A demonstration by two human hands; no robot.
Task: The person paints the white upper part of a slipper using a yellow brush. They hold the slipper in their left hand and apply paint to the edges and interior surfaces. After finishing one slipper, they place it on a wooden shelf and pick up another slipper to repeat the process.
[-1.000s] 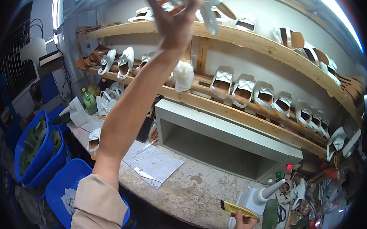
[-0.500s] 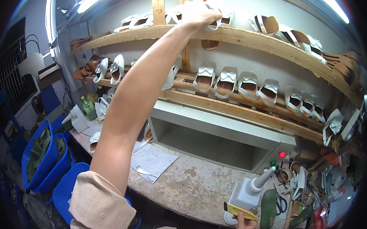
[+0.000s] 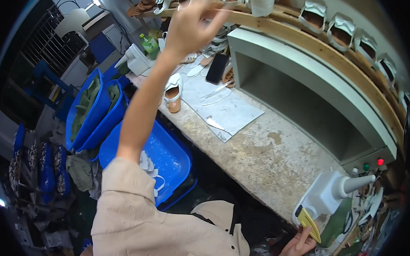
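Observation:
My left hand (image 3: 189, 29) is raised in front of the lower shelf at the top of the view. Its thumb stands apart from slightly blurred fingers, and nothing shows between them. Behind it, white bow sandals (image 3: 312, 18) with brown insoles stand along the wooden shelf (image 3: 264, 24). My right hand (image 3: 299, 245), low at the right, grips a flat yellow tool with a black end (image 3: 308, 224), whose exact kind I cannot make out. Close by that tool is a white squeeze bottle (image 3: 323, 197) with a long spout. One white sandal (image 3: 173, 91) sits at the bench's left edge.
On the worn bench (image 3: 240, 154) lie a white sheet (image 3: 235, 118) and a black phone (image 3: 217, 69). A grey open-fronted box (image 3: 289, 81) stands behind. Blue bins (image 3: 178, 161) are at the left; a green bottle (image 3: 149, 45) stands at the far end.
My left hand has come down from the upper shelf, away from the sandals there. The view has tilted down and turned left. My right hand still holds the yellow tool.

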